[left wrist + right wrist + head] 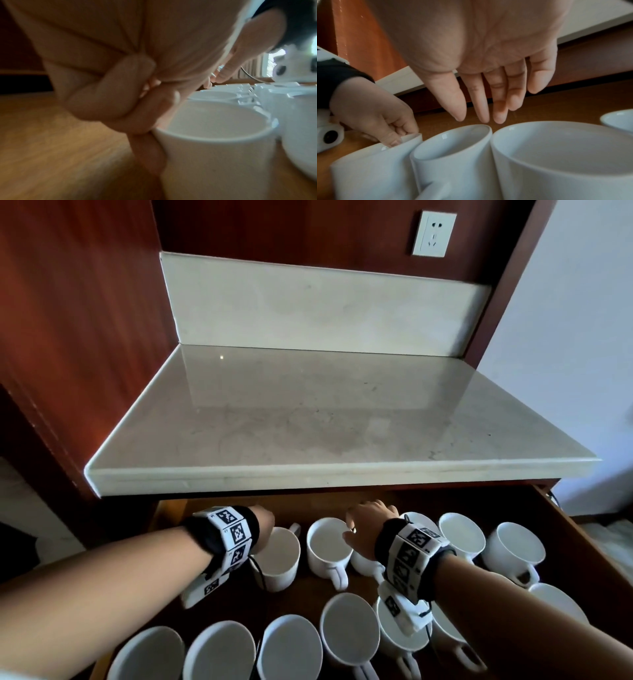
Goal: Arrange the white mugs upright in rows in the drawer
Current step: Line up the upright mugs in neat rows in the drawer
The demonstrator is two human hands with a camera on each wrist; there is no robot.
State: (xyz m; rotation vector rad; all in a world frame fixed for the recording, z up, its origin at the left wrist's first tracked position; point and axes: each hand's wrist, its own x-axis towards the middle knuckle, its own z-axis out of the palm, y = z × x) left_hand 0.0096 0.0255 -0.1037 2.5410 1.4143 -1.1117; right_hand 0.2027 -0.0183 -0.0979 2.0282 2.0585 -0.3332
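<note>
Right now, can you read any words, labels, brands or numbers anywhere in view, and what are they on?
No readable text in any view.
Left wrist band: black-and-white square marker patterns, no words.
Right wrist band: same patterns; tiny marks beside them too small to read.
White mugs: plain.
Wall socket: no lettering visible.

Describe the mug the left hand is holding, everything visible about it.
The mug is plain white, glossy like glazed ceramic, a straight-walled cylinder standing upright and empty on the wooden drawer floor, leftmost in the far row. Its handle points away toward the drawer's back. The left hand pinches its rim, thumb inside and fingers down the outer wall. The neighbouring mug stands close on its right; whether they touch is unclear.
</note>
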